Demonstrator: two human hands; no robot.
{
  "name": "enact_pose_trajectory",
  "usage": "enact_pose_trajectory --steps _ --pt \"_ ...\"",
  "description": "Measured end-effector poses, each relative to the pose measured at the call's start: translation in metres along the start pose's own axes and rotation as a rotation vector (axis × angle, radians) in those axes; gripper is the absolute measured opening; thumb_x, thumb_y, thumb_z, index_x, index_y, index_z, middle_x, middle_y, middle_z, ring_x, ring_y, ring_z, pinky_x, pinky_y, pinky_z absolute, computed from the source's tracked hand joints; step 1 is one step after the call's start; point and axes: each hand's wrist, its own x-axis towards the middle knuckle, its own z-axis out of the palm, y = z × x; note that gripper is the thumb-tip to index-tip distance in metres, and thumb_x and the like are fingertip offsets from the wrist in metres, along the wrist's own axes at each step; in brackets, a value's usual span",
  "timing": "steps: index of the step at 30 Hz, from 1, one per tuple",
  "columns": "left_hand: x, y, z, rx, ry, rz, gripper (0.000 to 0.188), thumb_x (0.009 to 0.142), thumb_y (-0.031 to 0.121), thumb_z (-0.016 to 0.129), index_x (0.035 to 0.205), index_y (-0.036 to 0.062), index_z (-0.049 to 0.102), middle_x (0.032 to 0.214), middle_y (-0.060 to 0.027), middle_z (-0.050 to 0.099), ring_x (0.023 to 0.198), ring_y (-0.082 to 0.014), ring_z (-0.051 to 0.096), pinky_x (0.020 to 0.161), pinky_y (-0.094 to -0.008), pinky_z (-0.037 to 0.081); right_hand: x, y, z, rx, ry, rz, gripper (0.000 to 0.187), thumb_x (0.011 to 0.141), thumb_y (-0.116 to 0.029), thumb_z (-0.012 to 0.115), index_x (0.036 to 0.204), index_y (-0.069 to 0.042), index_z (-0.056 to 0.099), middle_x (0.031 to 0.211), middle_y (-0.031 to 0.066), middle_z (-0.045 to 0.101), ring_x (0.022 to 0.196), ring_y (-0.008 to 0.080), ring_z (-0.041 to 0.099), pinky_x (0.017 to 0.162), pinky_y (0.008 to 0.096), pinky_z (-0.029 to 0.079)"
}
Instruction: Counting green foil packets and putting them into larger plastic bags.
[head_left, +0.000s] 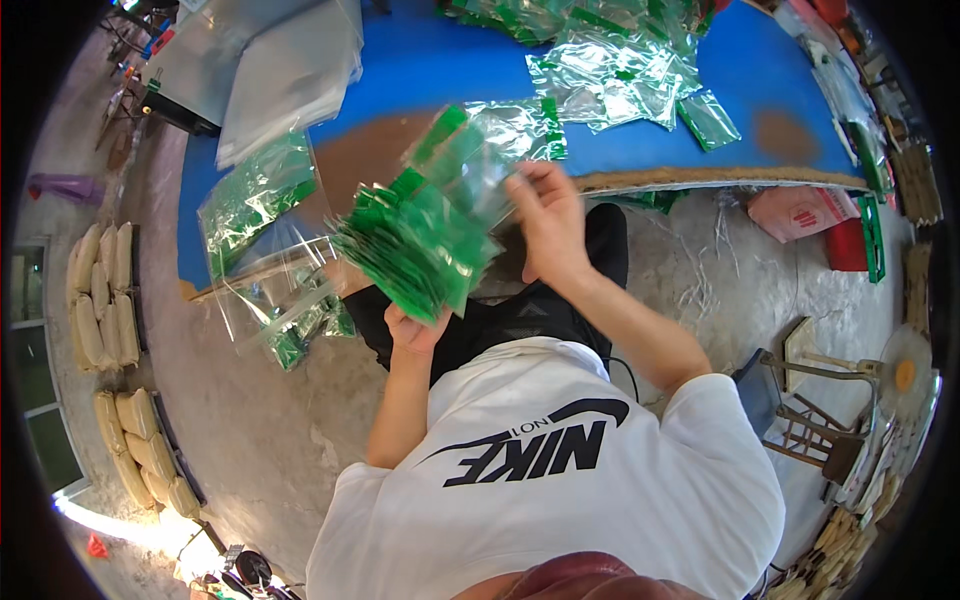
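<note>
My left hand (416, 328) is closed round the lower end of a thick, fanned stack of clear plastic bags with green ends (410, 245), held above my lap at the table's edge. To its right, my right hand (556, 222) pinches the edge of a clear bag with a green strip (462, 160), which stands up from the top of the stack. Just beyond, a single clear bag with a green edge (520, 128) lies flat on the blue table (400, 75). The fingertips of my left hand are hidden behind the stack.
A shiny heap of green-edged bags (620, 75) covers the table's far side. More bags (258, 195) hang over its left edge, near large clear sheets (290, 80). A pink sack (802, 212) and a chair (805, 425) stand right; packed sacks (103, 300) are stacked left.
</note>
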Motion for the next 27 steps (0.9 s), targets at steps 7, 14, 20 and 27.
enact_pose_trajectory --steps 7,14,20,27 --pt "-0.013 0.018 0.006 0.075 0.252 0.170 0.053 0.080 0.012 0.072 0.130 0.0050 0.055 0.126 -0.0108 0.063 0.119 -0.0288 0.059 0.103 -0.0475 0.047 0.040 -0.003 0.023 -1.188 -0.039 -0.710 0.037 0.093 -0.037 0.062 0.106 -0.003 0.066 0.097 0.0193 0.058 0.088 0.0373 0.059 0.073 0.0460 0.047" --pt "-0.022 0.009 -0.002 0.150 0.340 0.122 0.057 0.083 0.000 0.067 0.137 0.0042 0.048 0.129 -0.0108 0.059 0.118 -0.0275 0.059 0.104 -0.0442 0.048 0.043 0.008 0.017 -0.869 -0.583 -0.503 0.031 0.102 -0.021 0.046 0.113 0.004 0.061 0.102 0.0199 0.066 0.097 0.0355 0.063 0.085 0.0392 0.048" --pt "-0.008 0.007 0.007 0.199 0.293 0.174 0.058 0.085 0.002 0.067 0.138 0.0039 0.045 0.130 -0.0116 0.058 0.120 -0.0271 0.058 0.106 -0.0435 0.047 0.031 0.010 0.034 -0.569 -0.677 -0.113 0.043 0.105 -0.030 0.043 0.131 0.003 0.051 0.125 0.0187 0.059 0.119 0.0255 0.055 0.099 0.0374 0.043" --pt "0.046 0.033 0.081 0.773 0.152 0.406 0.074 0.073 0.009 0.083 0.137 0.0042 0.047 0.126 -0.0081 0.057 0.117 -0.0207 0.055 0.099 -0.0374 0.045 0.056 -0.062 0.035 -0.699 -0.840 -0.401 0.114 0.069 -0.024 0.088 0.154 -0.002 0.016 0.151 0.0239 0.035 0.139 0.0324 0.039 0.113 0.0414 0.033"
